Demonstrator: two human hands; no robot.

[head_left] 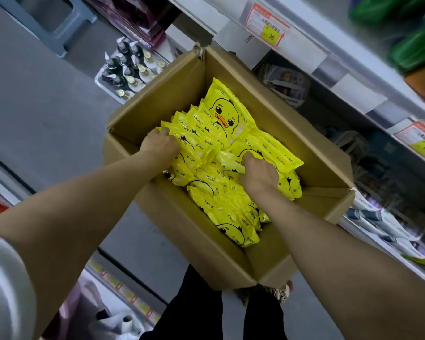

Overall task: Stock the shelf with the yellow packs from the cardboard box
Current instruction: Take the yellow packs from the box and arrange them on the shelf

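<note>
Here, inside the cardboard box, your left hand curls over yellow packs at nine o'clock while your right hand grips others near centre, the shelf standing at two o'clock.

Dark pump bottles with white heads stand grouped in a clear plastic tray. A grey plastic stool stands on the grey floor. Green plastic containers sit upper right. Two red-and-yellow price labels are partly blurred.
</note>
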